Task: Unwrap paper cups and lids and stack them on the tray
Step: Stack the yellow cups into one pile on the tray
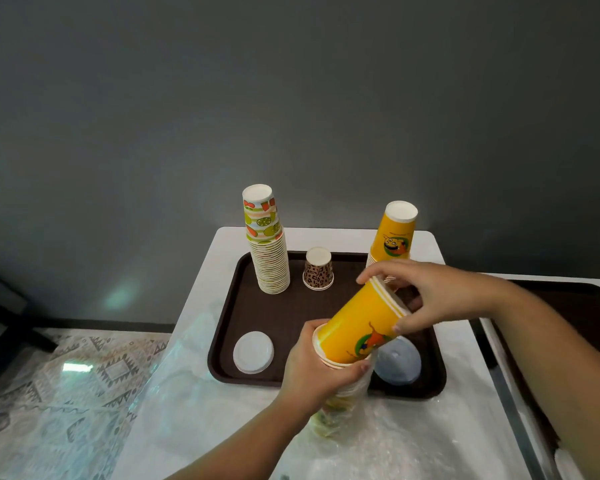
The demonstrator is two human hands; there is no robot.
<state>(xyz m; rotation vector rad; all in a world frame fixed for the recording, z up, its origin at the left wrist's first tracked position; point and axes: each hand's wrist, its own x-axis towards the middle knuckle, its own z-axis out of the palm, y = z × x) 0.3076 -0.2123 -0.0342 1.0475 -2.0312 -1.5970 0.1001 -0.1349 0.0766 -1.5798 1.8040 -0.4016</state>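
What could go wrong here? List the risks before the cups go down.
1. The right hand reaches just in front of the yellow stack on the tray; a bump could topple it.
2. The left hand grips the held yellow cups together with loose plastic wrap, which might snag and drag cups along.

Second tray cut off at right; wrapped cup stack blurred by plastic.
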